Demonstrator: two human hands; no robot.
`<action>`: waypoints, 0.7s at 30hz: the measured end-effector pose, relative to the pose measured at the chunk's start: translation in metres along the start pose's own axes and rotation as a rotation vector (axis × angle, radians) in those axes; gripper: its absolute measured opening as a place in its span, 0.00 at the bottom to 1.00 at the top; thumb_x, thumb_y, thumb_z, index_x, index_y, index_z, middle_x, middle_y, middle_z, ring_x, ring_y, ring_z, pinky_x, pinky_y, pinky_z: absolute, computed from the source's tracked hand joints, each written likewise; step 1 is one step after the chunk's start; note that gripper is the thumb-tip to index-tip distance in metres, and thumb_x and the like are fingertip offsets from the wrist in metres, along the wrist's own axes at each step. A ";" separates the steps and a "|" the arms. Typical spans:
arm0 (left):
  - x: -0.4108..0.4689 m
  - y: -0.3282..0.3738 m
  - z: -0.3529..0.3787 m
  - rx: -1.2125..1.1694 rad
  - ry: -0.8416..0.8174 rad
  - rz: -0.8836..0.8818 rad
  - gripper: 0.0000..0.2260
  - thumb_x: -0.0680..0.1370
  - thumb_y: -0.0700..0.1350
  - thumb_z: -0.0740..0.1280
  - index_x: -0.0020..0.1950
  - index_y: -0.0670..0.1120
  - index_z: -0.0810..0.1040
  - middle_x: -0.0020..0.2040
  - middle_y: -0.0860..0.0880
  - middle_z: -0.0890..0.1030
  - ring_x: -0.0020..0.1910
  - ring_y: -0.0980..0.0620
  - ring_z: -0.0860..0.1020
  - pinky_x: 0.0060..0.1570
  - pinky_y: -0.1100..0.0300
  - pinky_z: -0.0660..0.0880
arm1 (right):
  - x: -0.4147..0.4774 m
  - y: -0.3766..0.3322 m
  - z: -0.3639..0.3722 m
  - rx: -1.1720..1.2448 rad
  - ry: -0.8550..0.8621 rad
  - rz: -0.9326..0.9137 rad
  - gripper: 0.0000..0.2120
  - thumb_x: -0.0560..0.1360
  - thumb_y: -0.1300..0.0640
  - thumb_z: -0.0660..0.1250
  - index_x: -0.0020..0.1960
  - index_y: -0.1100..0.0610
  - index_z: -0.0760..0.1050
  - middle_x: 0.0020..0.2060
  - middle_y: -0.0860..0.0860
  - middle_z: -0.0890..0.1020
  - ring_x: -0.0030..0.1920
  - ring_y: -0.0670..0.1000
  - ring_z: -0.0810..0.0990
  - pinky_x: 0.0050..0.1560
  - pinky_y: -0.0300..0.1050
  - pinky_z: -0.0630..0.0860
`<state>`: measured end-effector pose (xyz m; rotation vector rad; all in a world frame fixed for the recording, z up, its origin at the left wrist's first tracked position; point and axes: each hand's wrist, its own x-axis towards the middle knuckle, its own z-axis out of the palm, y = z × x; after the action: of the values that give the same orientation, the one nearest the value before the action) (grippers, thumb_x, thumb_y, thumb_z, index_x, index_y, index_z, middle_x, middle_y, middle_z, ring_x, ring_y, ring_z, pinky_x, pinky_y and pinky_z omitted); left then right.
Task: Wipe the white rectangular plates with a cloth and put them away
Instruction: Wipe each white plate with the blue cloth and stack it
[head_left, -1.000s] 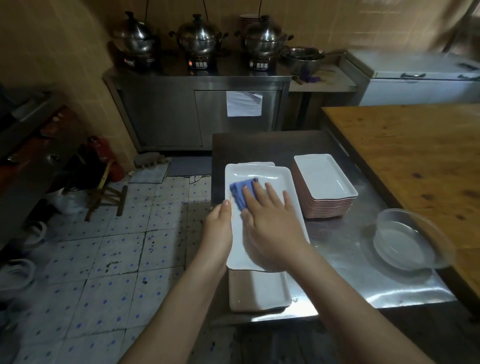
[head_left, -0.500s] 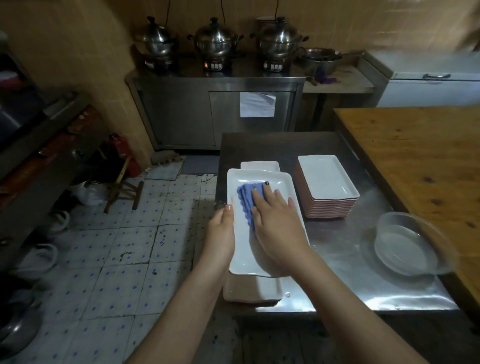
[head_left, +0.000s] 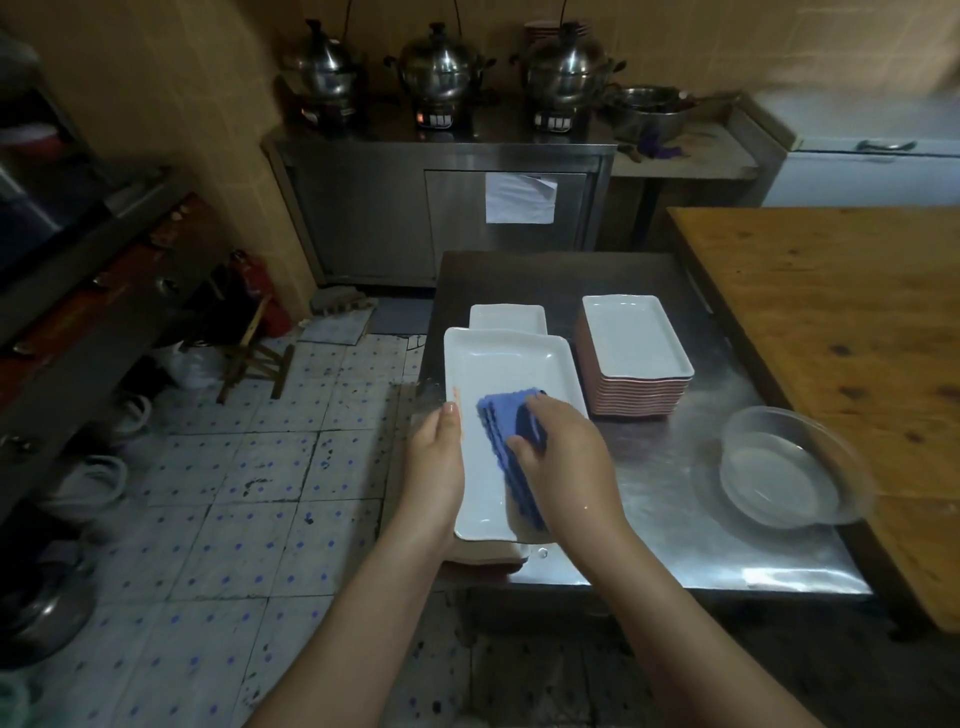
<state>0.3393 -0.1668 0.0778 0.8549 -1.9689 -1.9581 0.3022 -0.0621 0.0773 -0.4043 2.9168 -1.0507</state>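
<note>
Left grip (head_left: 435, 470): pinching the white plate (head_left: 506, 364) at its rim, just left of the plate stack (head_left: 636, 358).
Right grip (head_left: 569, 457): my fingers curl round the blue cloth (head_left: 506, 421), pressed onto that plate.

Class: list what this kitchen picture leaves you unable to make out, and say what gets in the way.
Head view, all four:
1. Pile under the held plate: covered by it, so it cannot be counted.
2. Right hand: its back hides most fingers on the cloth.
3. Paper on the cabinet: any writing is too small.
4. Bowl: blurred, contents unclear.
</note>
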 end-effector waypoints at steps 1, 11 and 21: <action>-0.003 -0.003 0.000 0.005 0.007 -0.006 0.15 0.82 0.52 0.52 0.57 0.48 0.76 0.48 0.46 0.82 0.46 0.47 0.81 0.45 0.54 0.78 | -0.001 0.002 -0.002 0.113 0.015 0.063 0.21 0.75 0.55 0.69 0.67 0.54 0.70 0.63 0.50 0.75 0.59 0.52 0.75 0.60 0.44 0.71; 0.009 -0.048 -0.007 0.042 0.042 -0.059 0.15 0.82 0.52 0.53 0.42 0.51 0.75 0.38 0.50 0.81 0.36 0.52 0.80 0.31 0.62 0.74 | 0.015 0.038 -0.018 0.931 -0.339 0.403 0.04 0.76 0.58 0.67 0.51 0.52 0.76 0.47 0.47 0.81 0.48 0.48 0.79 0.36 0.42 0.75; 0.059 -0.112 -0.016 0.293 0.026 -0.155 0.14 0.82 0.53 0.50 0.52 0.45 0.70 0.42 0.50 0.75 0.40 0.53 0.75 0.35 0.61 0.69 | 0.034 0.072 0.025 0.963 -0.327 0.517 0.07 0.80 0.51 0.60 0.57 0.52 0.70 0.47 0.51 0.80 0.46 0.52 0.81 0.35 0.46 0.77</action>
<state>0.3272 -0.2045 -0.0435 1.1283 -2.2717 -1.7480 0.2551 -0.0324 0.0148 0.1889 1.7657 -1.8284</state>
